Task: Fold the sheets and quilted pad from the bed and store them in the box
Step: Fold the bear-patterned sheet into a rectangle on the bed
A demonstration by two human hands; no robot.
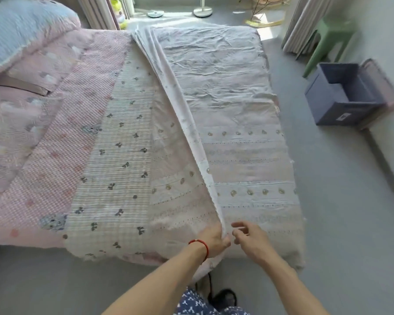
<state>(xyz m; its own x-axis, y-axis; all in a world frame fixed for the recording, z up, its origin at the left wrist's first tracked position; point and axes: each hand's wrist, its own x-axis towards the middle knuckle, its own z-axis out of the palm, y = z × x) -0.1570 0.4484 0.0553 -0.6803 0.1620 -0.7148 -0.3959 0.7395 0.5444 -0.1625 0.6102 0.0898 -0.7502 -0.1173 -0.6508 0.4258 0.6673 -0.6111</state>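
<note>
— Grey floor (341, 201) all round the bed (43, 142); where's the sheet?

— Folded over along the bed's right half, the sheet (232, 92) has its edge pinched in my left hand (214, 239) at the near corner.

— And your right hand (250, 239)?

— Just beside it, fingers loosely curled, grasping nothing. My box (344, 96) sits open on the floor, well apart.

Daylight from the far window, soft picture.
Sun pools brightly on the floor (214, 15) ahead of me; the bed (225, 87) is evenly lit, shadows faint. Edges bow and smear, the box (341, 98) blurred, my hands slightly soft.
</note>
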